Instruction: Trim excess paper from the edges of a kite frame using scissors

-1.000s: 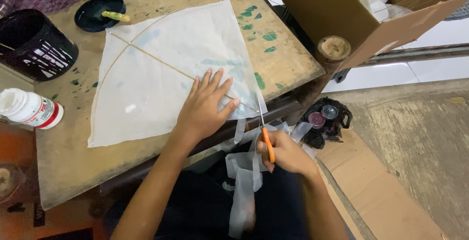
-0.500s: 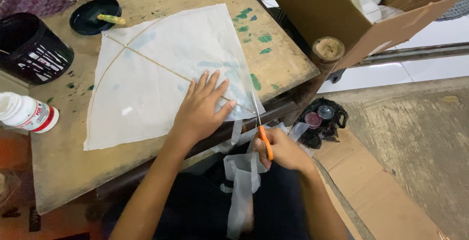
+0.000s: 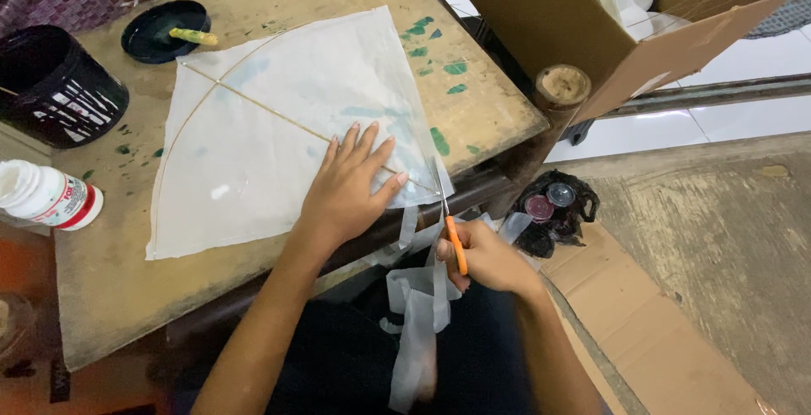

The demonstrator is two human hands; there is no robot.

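A white paper kite [image 3: 253,144] with thin bamboo sticks lies flat on the worn wooden table [image 3: 110,288]. My left hand [image 3: 346,187] presses down on the kite near its lower corner, fingers spread. My right hand [image 3: 486,259] grips orange-handled scissors [image 3: 448,212] whose blades point up at the kite's lower corner at the table edge. White paper strips [image 3: 418,313] hang from that corner down over my lap.
A black bucket [image 3: 51,85] and a black lid with a yellow piece [image 3: 165,30] stand at the table's far left. A white glue bottle [image 3: 46,199] lies at the left edge. A cardboard box [image 3: 583,18] and a black bag with small jars [image 3: 553,208] sit to the right.
The view shifted slightly. My right hand has brought the scissors a little closer to the kite's corner; the left hand stays pressed on the paper.
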